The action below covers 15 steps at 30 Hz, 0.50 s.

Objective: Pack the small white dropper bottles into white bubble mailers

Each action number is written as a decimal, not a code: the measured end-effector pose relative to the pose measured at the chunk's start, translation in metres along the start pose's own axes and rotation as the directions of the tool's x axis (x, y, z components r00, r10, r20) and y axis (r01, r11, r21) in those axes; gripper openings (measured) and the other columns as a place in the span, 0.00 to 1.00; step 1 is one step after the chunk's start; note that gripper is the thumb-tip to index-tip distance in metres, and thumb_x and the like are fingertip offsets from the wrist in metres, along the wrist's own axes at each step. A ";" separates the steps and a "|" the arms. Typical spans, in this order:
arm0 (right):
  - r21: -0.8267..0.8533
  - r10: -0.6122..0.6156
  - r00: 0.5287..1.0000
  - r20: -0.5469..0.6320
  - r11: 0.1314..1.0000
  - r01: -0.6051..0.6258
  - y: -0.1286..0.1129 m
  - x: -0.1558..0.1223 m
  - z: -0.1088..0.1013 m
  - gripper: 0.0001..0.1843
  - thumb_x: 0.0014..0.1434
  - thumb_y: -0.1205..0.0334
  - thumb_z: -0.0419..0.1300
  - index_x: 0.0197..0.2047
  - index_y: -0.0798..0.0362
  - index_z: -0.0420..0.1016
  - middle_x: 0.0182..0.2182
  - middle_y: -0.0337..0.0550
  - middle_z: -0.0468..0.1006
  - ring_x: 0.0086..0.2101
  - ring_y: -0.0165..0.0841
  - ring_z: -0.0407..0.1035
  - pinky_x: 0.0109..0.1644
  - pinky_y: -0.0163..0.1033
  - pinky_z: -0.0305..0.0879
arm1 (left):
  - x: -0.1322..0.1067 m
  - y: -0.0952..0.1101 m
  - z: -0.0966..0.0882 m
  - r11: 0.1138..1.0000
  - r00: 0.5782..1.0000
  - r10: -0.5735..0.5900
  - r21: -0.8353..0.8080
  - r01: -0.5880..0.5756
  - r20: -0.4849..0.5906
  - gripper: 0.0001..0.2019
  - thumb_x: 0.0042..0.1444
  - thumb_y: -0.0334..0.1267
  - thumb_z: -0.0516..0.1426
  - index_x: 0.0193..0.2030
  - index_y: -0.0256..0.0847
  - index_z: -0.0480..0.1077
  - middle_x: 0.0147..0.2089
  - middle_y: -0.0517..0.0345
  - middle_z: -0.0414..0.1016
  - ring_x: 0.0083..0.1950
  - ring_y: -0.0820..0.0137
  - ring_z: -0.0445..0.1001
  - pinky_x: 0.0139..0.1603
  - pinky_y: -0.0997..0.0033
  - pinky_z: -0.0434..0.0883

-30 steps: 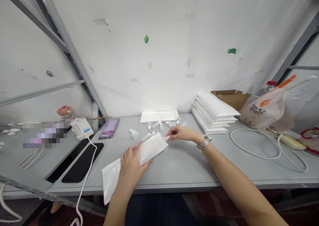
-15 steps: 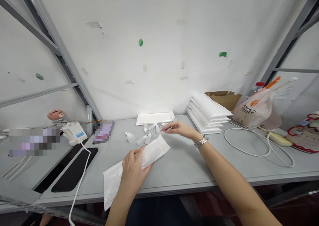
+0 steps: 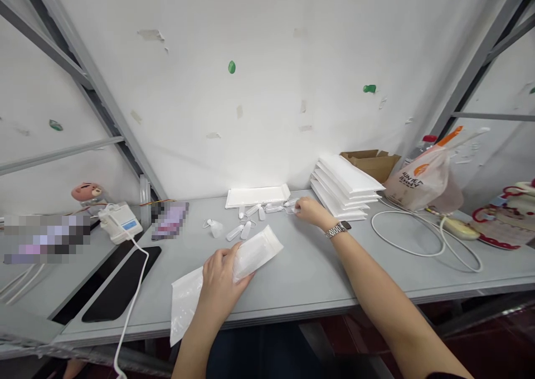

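While the envelope (image 3: pixel 256 254) overhangs the edge (image 3: pixel 292 307), bare table (image 3: pixel 298 270) separates hands (image 3: pixel 219 276).

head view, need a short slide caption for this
Left hand holding a white envelope, right hand at the right end of scattered plastic pieces, near an envelope stack.

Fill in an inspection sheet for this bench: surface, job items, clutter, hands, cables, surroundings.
Surface: grey benchtop, flat.
Job items: white envelope, held; small clear pieces, loose; envelope stack, uneven.
Clutter: brown box, carrier bag, black flat item.
Hands: left hand grips the white envelope; right hand at the clear pieces, grip unclear.
Cables: white cable crosses black flat item, hangs over front edge; looped cable at right.
Surroundings: white wall with green scraps; metal frame.
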State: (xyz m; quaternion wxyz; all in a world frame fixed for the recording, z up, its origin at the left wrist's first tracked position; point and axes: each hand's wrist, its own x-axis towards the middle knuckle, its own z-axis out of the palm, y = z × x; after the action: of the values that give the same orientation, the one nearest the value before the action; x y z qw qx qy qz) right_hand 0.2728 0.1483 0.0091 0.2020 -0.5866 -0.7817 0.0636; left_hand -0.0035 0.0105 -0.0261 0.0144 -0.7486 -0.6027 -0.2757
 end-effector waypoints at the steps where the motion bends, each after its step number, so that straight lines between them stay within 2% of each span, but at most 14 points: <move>1: 0.041 0.004 1.000 -0.006 0.999 -0.003 -0.003 -0.001 -0.003 0.07 0.54 0.68 0.56 0.37 0.59 0.73 0.35 0.52 0.75 0.38 0.37 0.68 0.40 0.38 0.62 | 0.000 0.000 0.000 1.000 1.000 -0.012 0.010 0.012 -0.004 0.26 0.50 0.43 0.57 0.58 0.46 0.61 0.42 0.54 0.65 0.46 0.60 0.67 0.52 0.55 0.63; 3: 0.280 -0.025 1.000 -0.014 0.960 0.028 -0.012 -0.003 -0.007 0.14 0.57 0.61 0.55 0.46 0.57 0.67 0.34 0.46 0.75 0.33 0.33 0.70 0.35 0.36 0.64 | 0.001 -0.001 -0.001 0.999 0.999 -0.039 0.033 0.039 -0.013 0.26 0.51 0.44 0.57 0.58 0.46 0.61 0.42 0.54 0.65 0.47 0.60 0.67 0.51 0.55 0.63; 4: 0.463 -0.059 0.998 -0.018 0.884 0.060 -0.018 -0.005 -0.008 0.17 0.58 0.59 0.55 0.50 0.55 0.64 0.33 0.43 0.75 0.31 0.32 0.70 0.34 0.36 0.65 | 0.001 -0.001 -0.001 0.998 0.999 -0.050 0.045 0.051 -0.021 0.26 0.51 0.44 0.57 0.57 0.46 0.61 0.42 0.54 0.64 0.47 0.60 0.67 0.51 0.55 0.63; 6: 0.789 -0.141 0.990 -0.013 0.607 0.097 -0.033 -0.009 -0.006 0.20 0.56 0.56 0.57 0.51 0.52 0.61 0.31 0.39 0.74 0.29 0.30 0.71 0.34 0.37 0.67 | 0.001 -0.001 0.000 0.995 0.997 -0.067 0.067 0.069 -0.040 0.26 0.51 0.44 0.57 0.57 0.45 0.61 0.42 0.53 0.64 0.46 0.59 0.67 0.51 0.55 0.64; 7: 0.876 -0.177 0.984 0.008 0.475 0.078 -0.041 -0.010 -0.004 0.20 0.54 0.56 0.59 0.49 0.51 0.63 0.31 0.39 0.74 0.29 0.30 0.71 0.35 0.39 0.68 | 0.001 0.000 0.000 0.994 0.996 -0.072 0.076 0.076 -0.049 0.26 0.51 0.44 0.57 0.57 0.44 0.61 0.41 0.53 0.64 0.46 0.59 0.67 0.50 0.55 0.64; 8: 0.915 -0.202 0.978 0.045 0.402 0.041 -0.048 -0.012 -0.001 0.19 0.52 0.56 0.61 0.46 0.52 0.65 0.30 0.38 0.74 0.29 0.30 0.72 0.36 0.40 0.69 | 0.002 0.000 0.001 0.993 0.995 -0.076 0.084 0.081 -0.060 0.26 0.51 0.44 0.57 0.57 0.43 0.61 0.41 0.53 0.64 0.46 0.59 0.67 0.50 0.55 0.64; 10: 0.927 -0.214 0.969 0.123 0.374 -0.036 -0.061 -0.015 0.006 0.17 0.49 0.56 0.64 0.40 0.53 0.69 0.28 0.38 0.74 0.28 0.31 0.71 0.37 0.41 0.69 | 0.002 0.001 0.002 0.991 0.993 -0.082 0.096 0.090 -0.088 0.26 0.51 0.43 0.58 0.57 0.42 0.61 0.41 0.53 0.64 0.46 0.59 0.68 0.50 0.56 0.64; 15: 0.893 -0.269 0.943 0.196 0.447 -0.058 -0.073 -0.021 0.010 0.15 0.52 0.55 0.61 0.41 0.54 0.74 0.32 0.40 0.75 0.33 0.29 0.69 0.44 0.41 0.66 | 0.003 0.004 0.005 0.986 0.984 -0.087 0.128 0.107 -0.156 0.26 0.50 0.42 0.58 0.56 0.40 0.62 0.40 0.52 0.65 0.44 0.59 0.69 0.48 0.56 0.65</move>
State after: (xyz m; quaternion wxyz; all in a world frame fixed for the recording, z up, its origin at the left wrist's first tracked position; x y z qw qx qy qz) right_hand 0.2082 0.1074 0.0195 0.3567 -0.3254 -0.6890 0.5405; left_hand 0.0021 0.0141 -0.0277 0.0973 -0.6928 -0.6531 -0.2898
